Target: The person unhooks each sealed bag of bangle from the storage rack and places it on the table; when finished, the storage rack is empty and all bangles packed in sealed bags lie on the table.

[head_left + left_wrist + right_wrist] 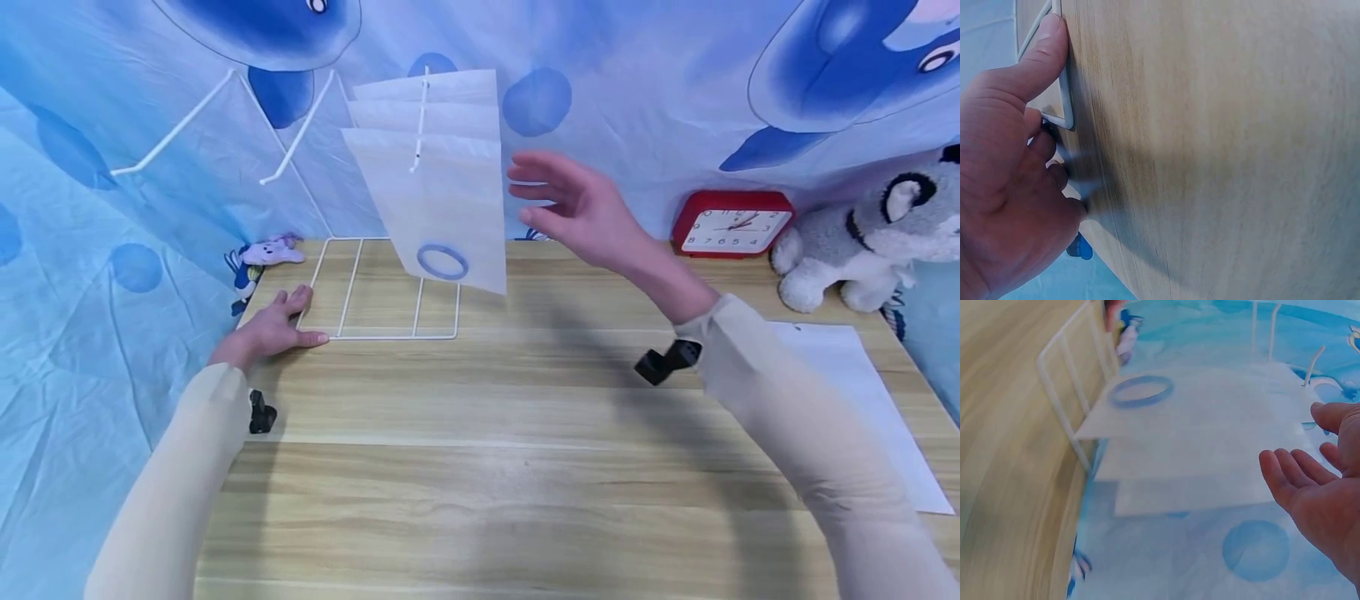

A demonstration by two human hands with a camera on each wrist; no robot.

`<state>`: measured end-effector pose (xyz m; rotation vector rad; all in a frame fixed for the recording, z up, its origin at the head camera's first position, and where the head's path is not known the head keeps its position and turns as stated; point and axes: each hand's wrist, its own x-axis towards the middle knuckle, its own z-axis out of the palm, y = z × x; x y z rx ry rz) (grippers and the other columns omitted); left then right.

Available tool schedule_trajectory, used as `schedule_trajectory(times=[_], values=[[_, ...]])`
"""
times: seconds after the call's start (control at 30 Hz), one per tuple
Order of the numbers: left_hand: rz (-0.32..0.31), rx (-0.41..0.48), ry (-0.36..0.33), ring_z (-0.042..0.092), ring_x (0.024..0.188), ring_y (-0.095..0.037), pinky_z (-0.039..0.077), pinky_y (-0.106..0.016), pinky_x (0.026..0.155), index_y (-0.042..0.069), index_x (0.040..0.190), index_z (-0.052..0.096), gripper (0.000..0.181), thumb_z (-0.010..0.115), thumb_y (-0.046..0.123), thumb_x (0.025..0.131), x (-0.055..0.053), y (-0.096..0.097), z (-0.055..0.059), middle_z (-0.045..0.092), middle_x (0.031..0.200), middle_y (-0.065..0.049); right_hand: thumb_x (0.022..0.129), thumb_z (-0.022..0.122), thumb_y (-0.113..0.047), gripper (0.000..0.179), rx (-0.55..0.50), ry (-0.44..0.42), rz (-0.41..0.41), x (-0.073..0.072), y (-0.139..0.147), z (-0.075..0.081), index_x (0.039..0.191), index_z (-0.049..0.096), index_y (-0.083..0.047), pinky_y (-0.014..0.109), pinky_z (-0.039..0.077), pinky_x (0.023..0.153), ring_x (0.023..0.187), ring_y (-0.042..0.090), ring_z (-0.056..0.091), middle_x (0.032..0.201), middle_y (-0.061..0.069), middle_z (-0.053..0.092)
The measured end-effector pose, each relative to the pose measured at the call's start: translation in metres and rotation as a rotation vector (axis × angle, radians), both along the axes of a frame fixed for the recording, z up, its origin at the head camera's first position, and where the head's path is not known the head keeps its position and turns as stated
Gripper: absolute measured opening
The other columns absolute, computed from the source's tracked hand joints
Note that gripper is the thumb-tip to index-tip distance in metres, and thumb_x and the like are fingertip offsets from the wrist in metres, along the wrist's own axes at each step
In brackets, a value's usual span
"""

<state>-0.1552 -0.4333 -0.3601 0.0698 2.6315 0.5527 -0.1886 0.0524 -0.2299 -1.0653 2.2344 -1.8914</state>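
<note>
A white wire rack (pixel 396 337) stands at the back left of the table, its upright wires bending into arms at the top. Several white paper sheets (pixel 450 183) hang from its right arm; the front one bears a blue ring (pixel 442 261). My left hand (pixel 272 329) rests at the rack's front left corner. In the left wrist view its thumb (pixel 1047 47) presses along the base wire. To the right of the sheets, my right hand (pixel 566 196) is raised, holding nothing, with fingers extended and apart from the paper (pixel 1197 406).
A red clock (pixel 733 223) and a grey-and-white plush dog (pixel 877 233) stand at the back right. Another paper sheet (pixel 862 408) lies near the table's right edge. A small purple plush toy (pixel 272 250) is behind my left hand. Patterned blue cloth (pixel 622 67) hangs behind the table.
</note>
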Motion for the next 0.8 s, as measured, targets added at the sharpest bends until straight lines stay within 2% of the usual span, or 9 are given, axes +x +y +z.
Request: schedule_trajectory(times=[0.1, 0.23, 0.3, 0.4, 0.47, 0.53, 0.63, 0.8], values=[[-0.003, 0.004, -0.005, -0.013, 0.144, -0.052, 0.001, -0.071, 0.110, -0.002, 0.156, 0.000, 0.109, 0.072, 0.046, 0.091, 0.001, 0.001, 0.000, -0.009, 0.161, -0.027, 0.095, 0.064, 0.003, 0.054, -0.044, -0.054, 0.026, -0.008, -0.014, 0.004, 0.147, 0.048, -0.002, 0.038, 0.048, 0.101, 0.125, 0.028, 0.058, 0.140, 0.016, 0.057], [-0.001, 0.006, -0.007, -0.014, 0.144, -0.051, 0.000, -0.071, 0.110, -0.002, 0.156, 0.000, 0.110, 0.072, 0.047, 0.090, 0.001, 0.003, 0.001, -0.009, 0.161, -0.027, 0.097, 0.062, 0.000, 0.054, -0.032, -0.069, 0.029, -0.018, -0.026, 0.009, 0.149, 0.047, -0.006, 0.037, 0.048, 0.100, 0.121, 0.025, 0.059, 0.136, 0.014, 0.059], [0.000, 0.002, -0.007, -0.013, 0.144, -0.052, 0.001, -0.071, 0.110, -0.002, 0.157, -0.001, 0.110, 0.072, 0.048, 0.090, 0.000, 0.003, 0.001, -0.009, 0.161, -0.027, 0.099, 0.061, -0.001, 0.053, -0.009, -0.067, 0.021, -0.022, -0.031, 0.012, 0.149, 0.047, -0.009, 0.037, 0.049, 0.098, 0.118, 0.024, 0.061, 0.132, 0.014, 0.061], [0.002, 0.001, -0.009, -0.013, 0.144, -0.052, 0.002, -0.071, 0.110, -0.001, 0.157, -0.001, 0.110, 0.072, 0.047, 0.090, -0.001, 0.003, 0.001, -0.008, 0.161, -0.028, 0.101, 0.057, -0.003, 0.051, 0.008, -0.076, 0.028, -0.026, -0.037, 0.015, 0.150, 0.047, -0.012, 0.033, 0.051, 0.087, 0.106, 0.025, 0.062, 0.122, 0.014, 0.064], [0.002, -0.004, -0.012, -0.012, 0.144, -0.053, 0.002, -0.071, 0.110, -0.001, 0.157, -0.001, 0.110, 0.072, 0.048, 0.090, -0.001, 0.003, 0.002, -0.008, 0.161, -0.029, 0.102, 0.055, -0.003, 0.050, 0.002, -0.093, 0.040, -0.028, -0.041, 0.017, 0.150, 0.047, -0.013, 0.034, 0.052, 0.085, 0.106, 0.025, 0.062, 0.122, 0.013, 0.064], [0.004, -0.005, -0.012, -0.012, 0.144, -0.053, 0.002, -0.071, 0.110, -0.001, 0.157, -0.002, 0.110, 0.072, 0.048, 0.090, -0.001, 0.003, 0.002, -0.008, 0.161, -0.029, 0.102, 0.054, -0.004, 0.048, -0.021, -0.120, 0.051, -0.030, -0.045, 0.017, 0.149, 0.048, -0.014, 0.034, 0.053, 0.086, 0.106, 0.025, 0.062, 0.122, 0.013, 0.064], [0.005, -0.004, -0.010, -0.012, 0.144, -0.053, 0.002, -0.071, 0.110, -0.001, 0.157, -0.001, 0.110, 0.072, 0.048, 0.090, -0.001, 0.003, 0.002, -0.008, 0.161, -0.029, 0.103, 0.052, -0.003, 0.044, -0.087, -0.168, 0.065, -0.031, -0.051, 0.018, 0.146, 0.051, -0.012, 0.042, 0.054, 0.092, 0.113, 0.028, 0.062, 0.128, 0.012, 0.062], [0.014, 0.015, -0.010, -0.013, 0.144, -0.052, 0.002, -0.070, 0.111, -0.001, 0.157, -0.001, 0.110, 0.073, 0.046, 0.090, 0.000, 0.001, 0.001, -0.009, 0.161, -0.027, 0.103, 0.049, 0.003, 0.039, -0.214, -0.245, 0.098, -0.029, -0.057, 0.019, 0.140, 0.057, -0.005, 0.045, 0.054, 0.092, 0.113, 0.033, 0.063, 0.126, 0.017, 0.061]])
